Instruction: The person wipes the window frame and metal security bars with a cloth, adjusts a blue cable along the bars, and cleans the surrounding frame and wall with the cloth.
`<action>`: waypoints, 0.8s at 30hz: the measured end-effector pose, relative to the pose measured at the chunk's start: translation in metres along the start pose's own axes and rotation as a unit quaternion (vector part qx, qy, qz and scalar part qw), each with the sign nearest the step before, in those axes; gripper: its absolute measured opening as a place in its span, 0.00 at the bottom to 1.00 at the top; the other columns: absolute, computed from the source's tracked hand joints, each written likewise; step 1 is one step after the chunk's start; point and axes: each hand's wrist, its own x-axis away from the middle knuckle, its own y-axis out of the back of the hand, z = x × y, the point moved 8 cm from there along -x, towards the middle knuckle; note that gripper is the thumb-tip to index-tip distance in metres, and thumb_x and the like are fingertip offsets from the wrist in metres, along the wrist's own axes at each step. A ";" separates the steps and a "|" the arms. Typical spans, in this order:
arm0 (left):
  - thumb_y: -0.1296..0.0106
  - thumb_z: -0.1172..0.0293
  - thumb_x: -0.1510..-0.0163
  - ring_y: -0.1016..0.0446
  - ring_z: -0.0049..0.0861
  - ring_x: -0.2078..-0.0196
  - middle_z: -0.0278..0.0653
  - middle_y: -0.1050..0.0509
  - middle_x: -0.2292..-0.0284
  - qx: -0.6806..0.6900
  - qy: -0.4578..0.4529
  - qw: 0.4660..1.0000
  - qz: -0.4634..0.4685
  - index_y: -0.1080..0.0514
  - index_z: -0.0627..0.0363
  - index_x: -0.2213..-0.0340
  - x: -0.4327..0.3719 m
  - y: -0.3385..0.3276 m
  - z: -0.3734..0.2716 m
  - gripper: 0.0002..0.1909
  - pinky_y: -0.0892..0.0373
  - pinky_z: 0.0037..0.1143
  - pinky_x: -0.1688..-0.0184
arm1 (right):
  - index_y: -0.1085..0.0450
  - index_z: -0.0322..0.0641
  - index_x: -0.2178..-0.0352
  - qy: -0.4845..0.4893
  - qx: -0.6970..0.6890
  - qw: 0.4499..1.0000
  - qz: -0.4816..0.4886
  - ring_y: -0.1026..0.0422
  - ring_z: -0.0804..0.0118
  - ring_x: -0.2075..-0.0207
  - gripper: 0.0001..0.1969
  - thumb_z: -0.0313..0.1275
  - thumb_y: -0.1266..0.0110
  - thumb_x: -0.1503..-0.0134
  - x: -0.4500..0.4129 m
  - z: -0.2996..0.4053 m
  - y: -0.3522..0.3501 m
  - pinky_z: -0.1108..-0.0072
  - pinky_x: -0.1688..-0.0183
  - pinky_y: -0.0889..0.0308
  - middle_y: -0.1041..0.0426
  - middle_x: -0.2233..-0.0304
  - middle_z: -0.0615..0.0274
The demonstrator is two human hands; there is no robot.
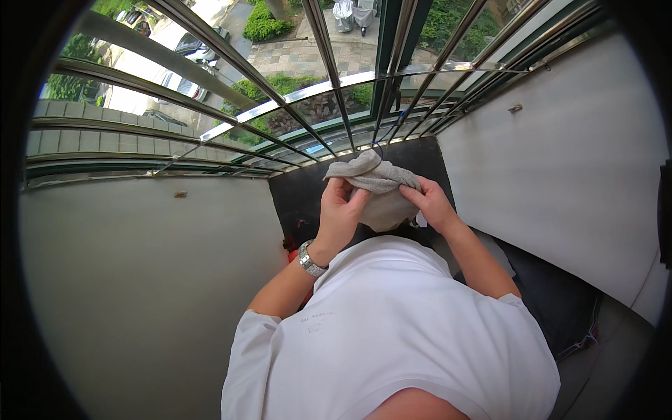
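A grey-beige cloth (386, 181), bunched and twisted along its top with a looser part hanging below, is held up in front of my white shirt (399, 315). My left hand (342, 207), with a metal-banded wristwatch (311, 258) at the wrist, grips the cloth's left side between thumb and fingers. On the opposite side, my right hand (429, 202) pinches the cloth with the thumb in front. The fingers behind the fabric are partly hidden. Beneath the cloth lies a black surface (299, 202).
Shiny metal window bars (325, 47) curve across the front, with a blue cord (388, 131) near their base. Pale walls stand at the left (147, 262) and right (551, 157). A red object (293, 255) is beside my left forearm; thin wires (580, 344) lie at lower right.
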 end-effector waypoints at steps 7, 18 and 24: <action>0.50 0.76 0.42 0.25 0.20 0.60 0.38 0.24 0.60 0.013 0.066 0.998 0.008 0.34 0.64 0.55 -0.014 0.033 -0.018 0.14 0.28 0.21 0.58 | 0.28 0.37 0.57 -0.080 0.031 0.996 0.010 0.30 0.81 0.68 0.16 0.37 0.44 0.42 0.007 -0.003 -0.007 0.82 0.65 0.31 0.27 0.69 0.70; 0.49 0.72 0.41 0.29 0.15 0.60 0.36 0.26 0.59 0.037 0.128 0.991 0.023 0.36 0.63 0.50 -0.051 0.059 0.007 0.19 0.33 0.18 0.57 | 0.37 0.38 0.47 -0.058 -0.260 0.964 0.021 0.31 0.71 0.50 0.21 0.37 0.50 0.39 -0.001 -0.028 -0.037 0.77 0.47 0.35 0.29 0.51 0.63; 0.51 0.68 0.39 0.30 0.22 0.52 0.38 0.27 0.52 -0.038 0.060 0.997 0.031 0.36 0.58 0.46 -0.046 0.060 0.024 0.21 0.36 0.23 0.50 | 0.33 0.36 0.51 0.237 0.189 0.947 -0.107 0.28 0.66 0.52 0.19 0.27 0.43 0.45 -0.053 0.015 -0.004 0.78 0.50 0.34 0.27 0.54 0.58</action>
